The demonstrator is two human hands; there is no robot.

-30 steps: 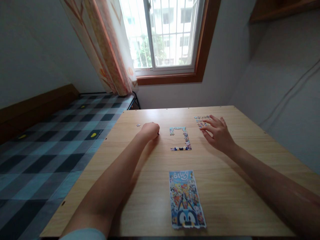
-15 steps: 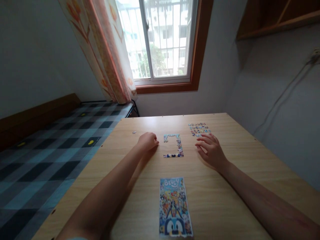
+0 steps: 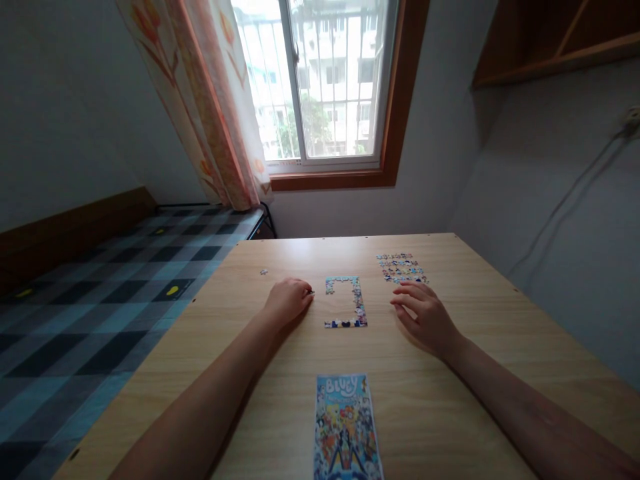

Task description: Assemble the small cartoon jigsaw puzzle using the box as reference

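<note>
A partly built jigsaw frame (image 3: 347, 302) lies in the middle of the wooden table (image 3: 450, 400). My left hand (image 3: 287, 300) rests just left of it, fingers curled, pinching a small puzzle piece at its fingertips. My right hand (image 3: 424, 313) lies to the right of the frame with fingers spread, holding nothing. A patch of loose puzzle pieces (image 3: 400, 267) sits just beyond that hand. One stray piece (image 3: 263, 271) lies farther left. A colourful reference picture (image 3: 346, 430) is at the near edge.
A bed with a blue and black checked cover (image 3: 100, 300) stands to the left of the table. Behind the table are a window (image 3: 325, 80) with a patterned curtain (image 3: 210, 107), grey walls, and a wooden shelf (image 3: 550, 40) at the upper right.
My right hand has drawn back from the loose pieces toward me. The camera has tilted up, so everything sits lower in view. My left hand stays beside the frame.
</note>
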